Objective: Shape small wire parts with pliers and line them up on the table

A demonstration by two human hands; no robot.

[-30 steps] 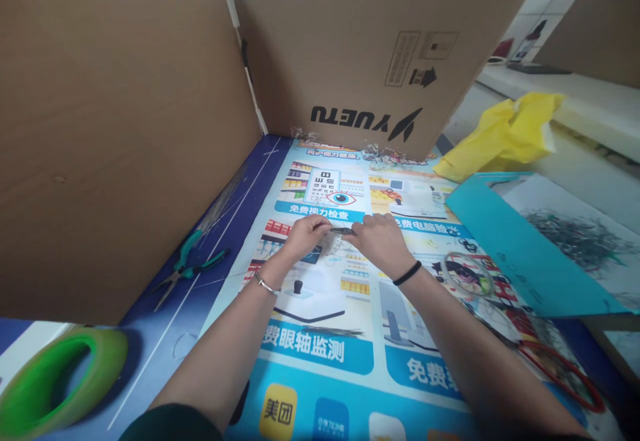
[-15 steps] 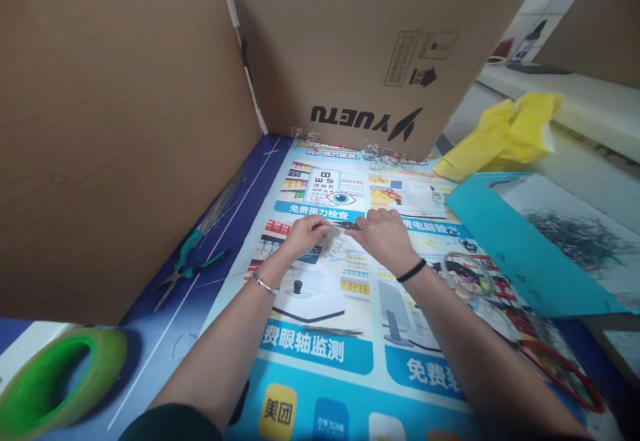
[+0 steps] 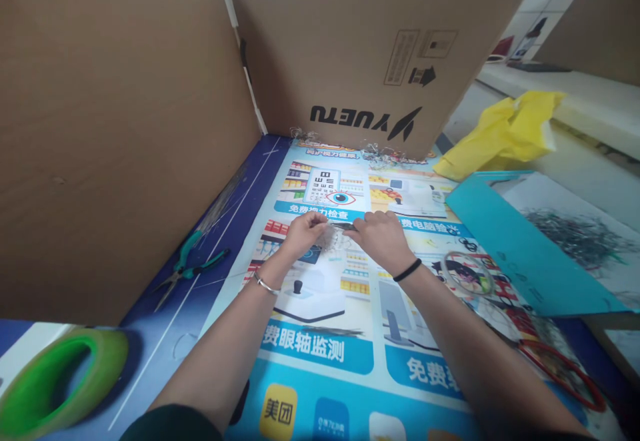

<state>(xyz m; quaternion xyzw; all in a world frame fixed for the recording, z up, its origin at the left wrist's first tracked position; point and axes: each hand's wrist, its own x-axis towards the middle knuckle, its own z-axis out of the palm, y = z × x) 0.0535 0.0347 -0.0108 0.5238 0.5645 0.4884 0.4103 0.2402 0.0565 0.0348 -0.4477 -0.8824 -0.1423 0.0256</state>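
Note:
Above the printed poster, my left hand point(image 3: 306, 233) is closed in a pinch on a thin wire point(image 3: 336, 240), whose fine loops hang below the fingers. My right hand point(image 3: 381, 238) is wrapped round small pliers point(image 3: 343, 226); their dark jaws point left toward my left fingertips. The handles are hidden inside the fist. Whether the jaws grip the wire is too small to tell. Nearer me on the poster lies a bundle of thin straight wires point(image 3: 333, 331).
Cardboard panels point(image 3: 380, 48) stand at the left and back. Teal-handled pliers point(image 3: 183, 271) and a green tape roll point(image 3: 107, 368) lie left. At right are a clear ring point(image 3: 489, 288), red-handled scissors point(image 3: 595, 394), a teal box point(image 3: 500, 248) of wire scraps and a yellow bag point(image 3: 520, 128).
Both hands stay over nearly the same spot. My right wrist has shifted slightly left, and the left fingers have turned a little round the wire.

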